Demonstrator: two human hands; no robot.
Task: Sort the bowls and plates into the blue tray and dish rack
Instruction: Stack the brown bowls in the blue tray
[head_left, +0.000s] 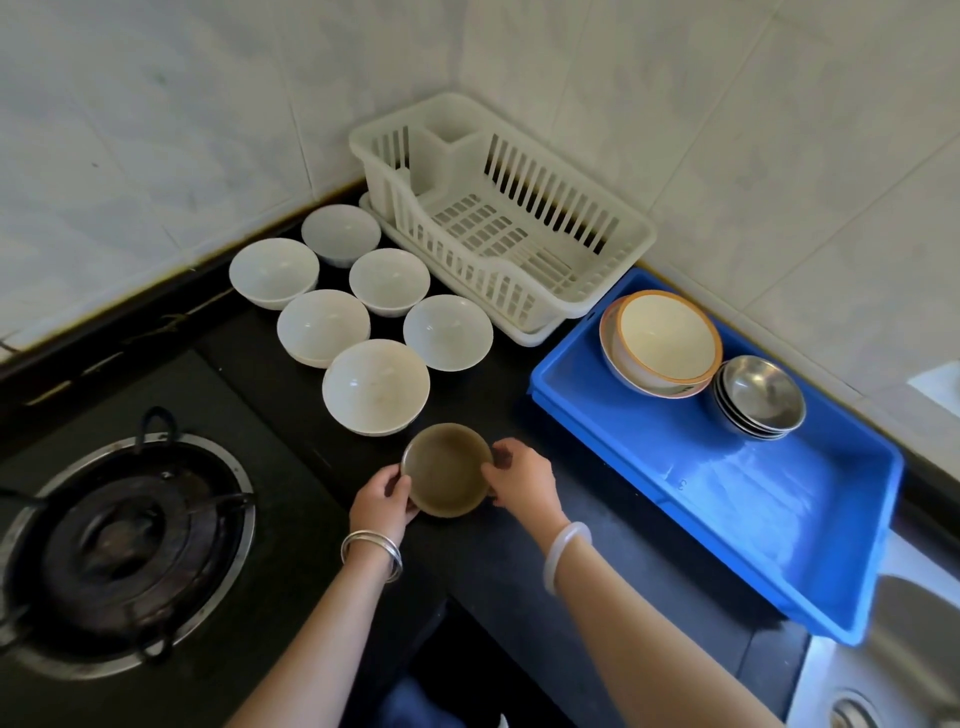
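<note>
While clasped at opposite rims between left hand (382, 501) and right hand (522, 478), sits level at the front of the counter (483, 379), resting or barely lifted; cannot tell which. Object in hand: small brown dish (447, 467), shallow, upright. Both hands curled round its rim, one on each side, pinching the edge. Looks stiff and smooth-surfaced; material not resolvable, ceramic or plastic. Probably light. Treat as breakable and somewhat slippery. Best taken as now, at two opposite rim points, or single-handed with thumb over the lip and fingers under the base.

Just behind the dish: nearest white bowl (375, 384), front of a cluster of six, all upright, packed close. Likely ceramic, heavier than the dish, prone to chipping if knocked together; lift singly by the rim or cup from below.

Further back, in the tiled corner: white dish rack (498, 286). Right of the hands: blue tray (753, 493), carrying nested orange-rimmed bowls (665, 338) and a stack of steel bowls (761, 395) at its far end. Far left: gas burner (124, 530).

Judged early in the sort; most pieces not yet placed.
</note>
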